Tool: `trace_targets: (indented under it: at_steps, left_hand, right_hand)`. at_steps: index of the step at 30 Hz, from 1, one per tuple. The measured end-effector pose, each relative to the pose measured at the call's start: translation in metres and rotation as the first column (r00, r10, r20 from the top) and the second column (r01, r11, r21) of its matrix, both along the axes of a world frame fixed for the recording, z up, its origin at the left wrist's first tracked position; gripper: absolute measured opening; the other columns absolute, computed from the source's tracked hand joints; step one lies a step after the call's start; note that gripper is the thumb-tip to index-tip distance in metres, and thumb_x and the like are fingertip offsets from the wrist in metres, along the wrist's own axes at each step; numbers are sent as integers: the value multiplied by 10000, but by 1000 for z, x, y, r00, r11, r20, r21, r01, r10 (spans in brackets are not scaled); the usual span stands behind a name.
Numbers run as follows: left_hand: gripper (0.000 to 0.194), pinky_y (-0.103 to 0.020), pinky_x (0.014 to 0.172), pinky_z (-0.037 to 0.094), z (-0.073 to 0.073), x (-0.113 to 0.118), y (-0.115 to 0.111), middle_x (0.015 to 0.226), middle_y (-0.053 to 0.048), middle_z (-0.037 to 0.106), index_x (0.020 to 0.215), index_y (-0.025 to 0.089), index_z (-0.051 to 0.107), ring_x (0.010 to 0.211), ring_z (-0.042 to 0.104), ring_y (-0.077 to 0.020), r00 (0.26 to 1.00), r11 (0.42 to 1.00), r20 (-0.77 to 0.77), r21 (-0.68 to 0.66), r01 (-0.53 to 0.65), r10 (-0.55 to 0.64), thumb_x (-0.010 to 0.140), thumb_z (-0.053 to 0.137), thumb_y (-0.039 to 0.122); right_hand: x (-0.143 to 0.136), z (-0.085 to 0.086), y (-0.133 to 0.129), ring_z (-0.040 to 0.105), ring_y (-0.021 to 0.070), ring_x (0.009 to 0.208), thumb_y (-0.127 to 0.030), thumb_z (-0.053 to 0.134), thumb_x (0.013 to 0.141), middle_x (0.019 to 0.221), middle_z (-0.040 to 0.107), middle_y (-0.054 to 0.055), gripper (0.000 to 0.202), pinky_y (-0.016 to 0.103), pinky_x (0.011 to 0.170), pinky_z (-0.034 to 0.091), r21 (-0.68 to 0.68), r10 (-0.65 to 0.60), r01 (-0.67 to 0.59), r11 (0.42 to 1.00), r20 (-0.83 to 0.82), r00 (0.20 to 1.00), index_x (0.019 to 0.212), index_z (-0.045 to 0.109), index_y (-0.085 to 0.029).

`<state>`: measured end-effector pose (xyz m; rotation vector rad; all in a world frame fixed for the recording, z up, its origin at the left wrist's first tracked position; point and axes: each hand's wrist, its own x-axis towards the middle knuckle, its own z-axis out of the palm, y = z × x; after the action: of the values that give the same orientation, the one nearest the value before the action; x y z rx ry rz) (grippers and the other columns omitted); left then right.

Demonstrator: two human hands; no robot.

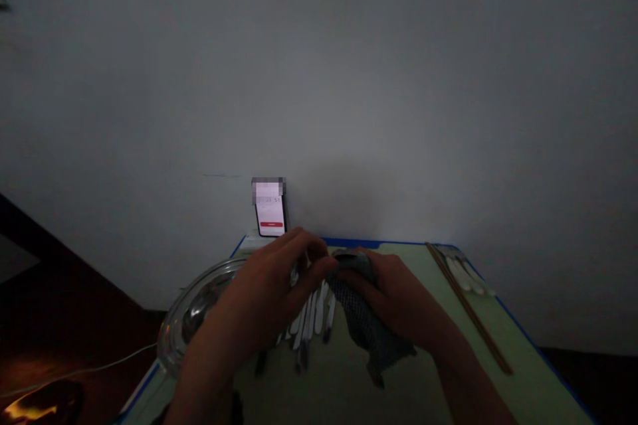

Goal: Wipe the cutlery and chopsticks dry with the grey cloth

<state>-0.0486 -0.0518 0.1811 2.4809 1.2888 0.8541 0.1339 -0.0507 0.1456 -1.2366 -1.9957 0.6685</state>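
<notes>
In the head view my right hand [391,289] is closed around a dark grey cloth [371,332], whose loose end hangs down over the table. My left hand [284,272] meets it at the cloth's upper left edge, thumb and fingers pinched together; what they hold, if anything, is too dark to make out. Beneath and between the hands lies a row of cutlery [312,319] with pale handles, partly covered by my left hand. A clear bowl [172,325] with shiny metal pieces inside stands behind my left forearm.
A lit phone [272,216] leans against the grey wall [349,93] at the table's back edge. Long brown chopsticks [471,312] lie on the right, beside several white-handled utensils [466,275]. The pale green table [423,385] has a blue edge. A white cable [114,364] runs at lower left.
</notes>
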Motion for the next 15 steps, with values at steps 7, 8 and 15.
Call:
trace_targets:
  at_steps: [7, 8, 15]
  left_hand:
    - [67, -218, 634, 396, -5, -1, 6, 794, 20, 596, 843, 208, 581, 697, 539, -112, 990, 988, -33, 75, 136, -134, 856, 538, 257]
    - [86, -218, 621, 392, -5, -1, 7, 774, 17, 595, 824, 202, 587, 682, 537, -111, 991, 986, -33, 93, 135, -133, 857, 530, 256]
    - [230, -225, 512, 363, 4, -27, 6, 618, 24, 563, 689, 184, 544, 522, 476, -108, 978, 955, 99, 218, -199, 181, 836, 495, 353]
  right_hand:
    - [-10, 4, -12, 566, 159, 681, -393, 441, 879, 754, 638, 16, 247, 289, 630, 394, -33, -2, 5, 999, 77, 997, 812, 570, -194]
    - [-10, 3, -12, 568, 161, 685, -409, 448, 873, 752, 637, 17, 253, 289, 629, 396, -44, -18, 21, 999, 68, 998, 819, 571, -195]
    - [10, 10, -10, 561, 143, 655, -413, 600, 758, 721, 632, -11, 210, 250, 568, 387, -67, -99, 105, 992, 85, 991, 808, 611, -210]
